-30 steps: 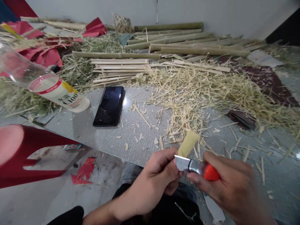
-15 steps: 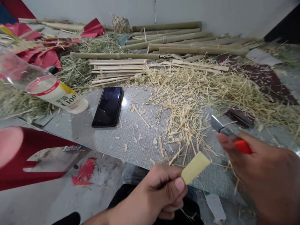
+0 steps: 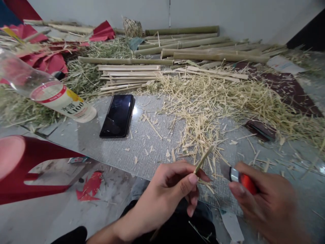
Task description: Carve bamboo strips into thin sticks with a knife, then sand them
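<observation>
Between the thumb and fingers of my left hand [image 3: 175, 189] is a small bamboo strip [image 3: 203, 158], turned so its narrow edge faces me. Its tip points up and away, over the near end of the shavings. My right hand [image 3: 264, 196] grips a knife by its red handle [image 3: 248, 183], with a silver collar next to the thumb. The knife's blade [image 3: 225, 170] is blurred and points left toward the strip, apart from it. Pale bamboo shavings [image 3: 200, 125] lie heaped on the table just beyond both hands.
A black phone [image 3: 116, 116] lies on the grey table [image 3: 101, 149]. A plastic bottle [image 3: 63, 98] stands at the left, near a red stool [image 3: 15, 169]. Split strips [image 3: 130, 73] and bamboo poles [image 3: 193, 47] are piled toward the wall. A dark wallet-like item [image 3: 260, 129] lies at right.
My left hand has turned the strip from its broad face to its edge and raised it slightly. My right hand has lowered the knife and brought it slightly left.
</observation>
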Motion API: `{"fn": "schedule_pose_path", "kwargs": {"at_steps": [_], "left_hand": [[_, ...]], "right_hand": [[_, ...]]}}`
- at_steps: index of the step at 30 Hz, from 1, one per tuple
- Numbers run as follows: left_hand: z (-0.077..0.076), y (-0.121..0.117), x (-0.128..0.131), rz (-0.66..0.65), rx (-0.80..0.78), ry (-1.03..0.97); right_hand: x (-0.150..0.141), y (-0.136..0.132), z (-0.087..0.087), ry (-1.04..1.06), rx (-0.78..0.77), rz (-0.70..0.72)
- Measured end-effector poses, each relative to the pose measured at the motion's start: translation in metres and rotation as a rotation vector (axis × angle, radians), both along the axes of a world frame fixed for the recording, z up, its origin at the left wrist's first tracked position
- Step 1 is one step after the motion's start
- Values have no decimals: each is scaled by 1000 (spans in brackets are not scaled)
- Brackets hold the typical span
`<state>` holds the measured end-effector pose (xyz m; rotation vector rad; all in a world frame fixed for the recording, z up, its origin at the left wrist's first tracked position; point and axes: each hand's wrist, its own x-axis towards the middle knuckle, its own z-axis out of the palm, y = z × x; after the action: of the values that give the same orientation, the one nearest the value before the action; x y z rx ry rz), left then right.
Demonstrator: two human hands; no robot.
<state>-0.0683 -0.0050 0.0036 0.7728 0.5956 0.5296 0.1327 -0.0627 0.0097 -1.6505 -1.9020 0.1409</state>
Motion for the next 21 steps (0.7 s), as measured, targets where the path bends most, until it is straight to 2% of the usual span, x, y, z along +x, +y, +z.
{"fn": "schedule_pose_path", "kwargs": {"at_steps": [7,13,21], "left_hand": [[4,2,2,-27,-54,58],[5,4,3,-4,37,98],[9,3,2,-37,120,156]], "right_hand": [[-9,0,2,35,-37,57],[-12,-2,-2,8,-32,54],[-14,2,-1,-18,-28,49]]}}
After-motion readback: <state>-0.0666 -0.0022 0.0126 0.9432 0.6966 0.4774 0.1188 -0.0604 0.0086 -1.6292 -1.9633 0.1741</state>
